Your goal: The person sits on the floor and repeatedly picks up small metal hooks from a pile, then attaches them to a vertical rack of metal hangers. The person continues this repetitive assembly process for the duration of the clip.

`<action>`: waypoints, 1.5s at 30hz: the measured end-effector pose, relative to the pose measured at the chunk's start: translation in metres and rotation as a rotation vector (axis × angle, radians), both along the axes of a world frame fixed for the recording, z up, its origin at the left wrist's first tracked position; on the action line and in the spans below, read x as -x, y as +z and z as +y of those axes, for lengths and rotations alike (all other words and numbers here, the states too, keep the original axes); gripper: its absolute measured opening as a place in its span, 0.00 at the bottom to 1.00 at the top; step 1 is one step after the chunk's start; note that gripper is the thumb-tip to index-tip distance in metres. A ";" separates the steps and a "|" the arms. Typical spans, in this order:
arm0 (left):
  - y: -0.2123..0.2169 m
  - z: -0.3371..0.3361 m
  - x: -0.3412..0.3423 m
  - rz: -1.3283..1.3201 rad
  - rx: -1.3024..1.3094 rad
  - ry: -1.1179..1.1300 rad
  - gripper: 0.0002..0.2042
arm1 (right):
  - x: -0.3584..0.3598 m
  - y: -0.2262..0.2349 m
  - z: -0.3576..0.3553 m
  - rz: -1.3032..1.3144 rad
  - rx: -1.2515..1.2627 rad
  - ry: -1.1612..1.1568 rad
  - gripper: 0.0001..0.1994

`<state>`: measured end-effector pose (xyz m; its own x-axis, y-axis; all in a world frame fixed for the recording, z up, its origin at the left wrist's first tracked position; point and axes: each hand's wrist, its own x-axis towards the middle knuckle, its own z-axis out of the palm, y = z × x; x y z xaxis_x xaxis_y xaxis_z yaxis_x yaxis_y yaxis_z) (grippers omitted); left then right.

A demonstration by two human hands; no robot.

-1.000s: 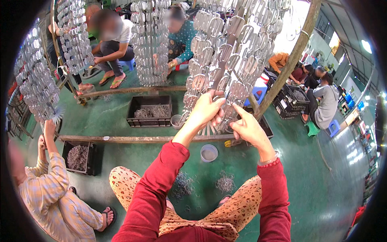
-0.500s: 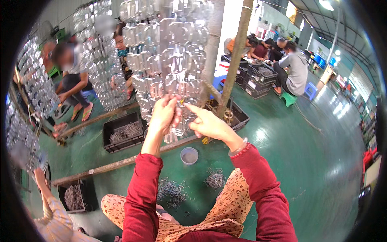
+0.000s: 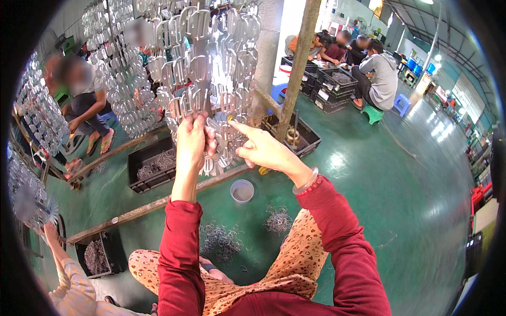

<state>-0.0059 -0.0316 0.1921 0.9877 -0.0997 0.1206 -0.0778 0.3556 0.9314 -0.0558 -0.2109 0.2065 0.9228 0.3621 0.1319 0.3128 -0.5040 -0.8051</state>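
Shiny metal loop-shaped pieces [image 3: 197, 63] hang in linked columns in front of me. My left hand [image 3: 191, 141] is raised against the lower part of the nearest column, fingers curled closed; what they grip is hidden. To its right, my right hand [image 3: 268, 151] stretches its index finger toward the hanging pieces, with the thumb apart and the other fingers curled under. I see nothing between its finger and thumb. A small yellow spot [image 3: 230, 119] shows at the index fingertip; I cannot tell what it is.
Small metal hooks lie in piles [image 3: 221, 241] on the green floor beside a round tub [image 3: 242, 191]. Black crates [image 3: 132, 171] stand beyond a low wooden rail [image 3: 153, 206]. A wooden post [image 3: 298, 68] rises at right. Other people work at left and back right.
The view has shifted a little, so the hanging pieces sit further left. My left hand has moved slightly left and away from my right index finger, which stays stretched out.
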 end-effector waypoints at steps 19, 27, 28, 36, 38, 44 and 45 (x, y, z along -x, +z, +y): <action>0.002 -0.008 -0.004 -0.070 -0.321 0.170 0.12 | -0.006 -0.003 0.001 -0.050 0.039 -0.010 0.34; -0.006 -0.017 -0.028 -0.147 -0.361 0.147 0.13 | -0.007 0.000 0.003 -0.035 -0.028 -0.024 0.33; -0.008 -0.013 -0.026 -0.148 -0.394 0.170 0.13 | -0.005 0.004 0.002 -0.048 0.026 -0.024 0.32; -0.008 -0.007 -0.017 -0.142 -0.328 0.099 0.12 | 0.001 -0.002 -0.003 0.089 -0.117 -0.048 0.31; -0.006 -0.008 -0.011 -0.132 -0.330 0.123 0.13 | 0.009 0.000 -0.005 0.092 -0.126 -0.070 0.31; -0.016 -0.011 0.007 -0.231 -0.329 0.224 0.20 | 0.034 -0.008 -0.028 0.106 -0.153 -0.172 0.29; -0.021 -0.010 0.007 -0.235 -0.369 0.227 0.19 | 0.036 -0.016 -0.034 0.109 -0.145 -0.177 0.28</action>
